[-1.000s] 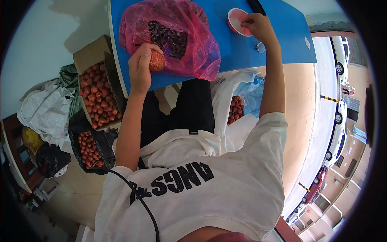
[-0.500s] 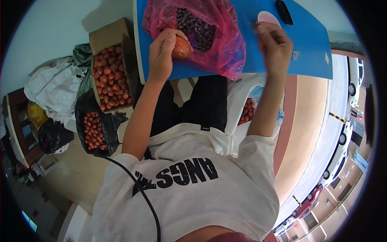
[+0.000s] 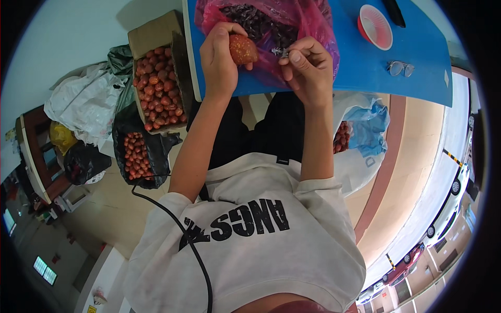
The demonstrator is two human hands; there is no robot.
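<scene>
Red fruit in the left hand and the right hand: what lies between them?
In the head view, only a small metal tool, pinched in the right hand, pointing at the fruit held by the left hand. The pink bag lies behind.

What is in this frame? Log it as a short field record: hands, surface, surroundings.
left hand: grips a round red fruit
right hand: pinches a small metal tool beside the fruit
surface: blue table
under the hands: pink plastic bag holding dark pieces
on the table: red bowl, eyeglasses
person's left: cardboard box and black bag, both with red fruit
</scene>
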